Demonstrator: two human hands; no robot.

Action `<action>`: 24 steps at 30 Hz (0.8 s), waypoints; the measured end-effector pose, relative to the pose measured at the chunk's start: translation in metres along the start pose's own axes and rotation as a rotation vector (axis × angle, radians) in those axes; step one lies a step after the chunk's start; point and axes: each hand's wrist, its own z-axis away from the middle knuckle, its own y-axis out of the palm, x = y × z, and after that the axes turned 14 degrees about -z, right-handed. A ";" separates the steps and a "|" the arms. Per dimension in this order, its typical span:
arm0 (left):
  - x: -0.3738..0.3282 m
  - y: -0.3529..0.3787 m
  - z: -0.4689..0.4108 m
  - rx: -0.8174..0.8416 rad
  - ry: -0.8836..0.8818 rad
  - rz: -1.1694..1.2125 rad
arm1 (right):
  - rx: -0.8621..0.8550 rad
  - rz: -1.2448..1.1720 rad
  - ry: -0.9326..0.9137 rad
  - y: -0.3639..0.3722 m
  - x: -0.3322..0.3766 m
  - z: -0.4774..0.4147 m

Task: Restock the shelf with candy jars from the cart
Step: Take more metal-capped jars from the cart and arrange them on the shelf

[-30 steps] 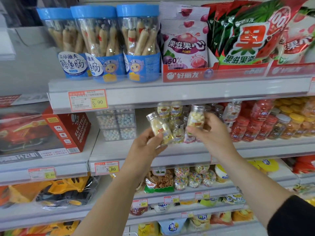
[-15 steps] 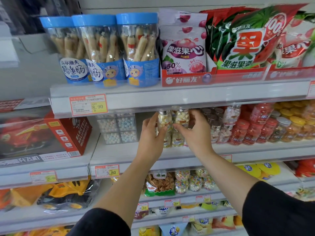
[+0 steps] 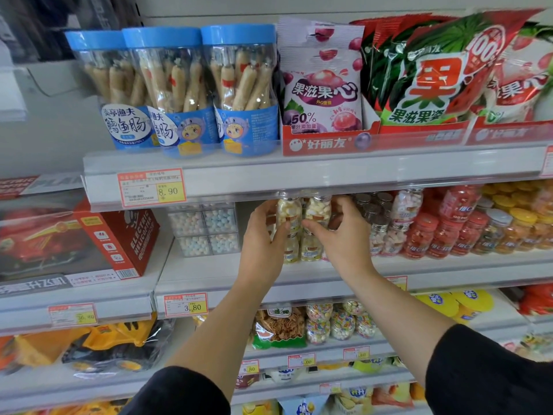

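Two small clear candy jars with silver lids and yellow-white sweets stand upright on top of a lower row of like jars on the middle shelf [image 3: 209, 274]. My left hand [image 3: 263, 238] grips the left jar [image 3: 288, 212] from its left side. My right hand [image 3: 338, 238] holds the right jar [image 3: 318, 209], thumb across its front. Both upper jars sit just under the lip of the shelf above. The cart is out of view.
To the right stand more silver-lidded jars [image 3: 374, 214], red jars [image 3: 443, 232] and yellow-lidded jars [image 3: 514, 223]. Left of my hands is a clear box of small pastel candies [image 3: 206, 229]. Blue-lidded tubs [image 3: 245, 88] and snack bags [image 3: 323, 79] fill the top shelf.
Both hands went from in front of the shelf deeper in and up. The left jar went from tilted to upright, and the two jars now stand side by side on the lower row.
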 end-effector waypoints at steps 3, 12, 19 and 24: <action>0.001 0.001 -0.002 -0.018 -0.019 0.035 | 0.004 -0.013 0.003 0.000 0.001 0.001; 0.001 0.006 -0.001 -0.052 -0.043 0.070 | 0.046 -0.103 0.014 -0.002 -0.003 0.001; 0.003 0.009 0.001 -0.055 -0.054 0.064 | 0.077 -0.039 -0.001 -0.005 -0.003 -0.002; 0.002 0.008 0.001 -0.051 -0.061 0.069 | 0.088 -0.033 -0.010 -0.006 -0.002 -0.005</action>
